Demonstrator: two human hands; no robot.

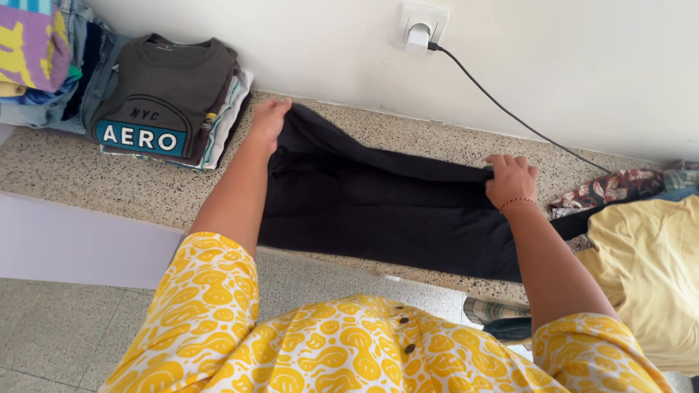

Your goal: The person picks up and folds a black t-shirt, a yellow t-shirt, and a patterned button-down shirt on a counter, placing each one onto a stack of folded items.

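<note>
Folded clothes stack (51, 65) cut off top-left, yellow garment (648, 276) cut off right, right fingertips (489, 172) hidden in black cloth (378, 211)

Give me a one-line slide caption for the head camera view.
Left hand and right hand grip the far edge of black trousers on a speckled counter beside folded shirts.

Plain white wall (582, 80) along the back, evenly lit by soft daylight. White socket (421, 25) up top with a white plug in it, black cable (510, 113) trailing down to the right. Speckled stone ledge (87, 175) running the full width below the wall. Beneath it, pale speckled floor tiles (65, 335) and a flat lilac panel (65, 247) on the left.
</note>
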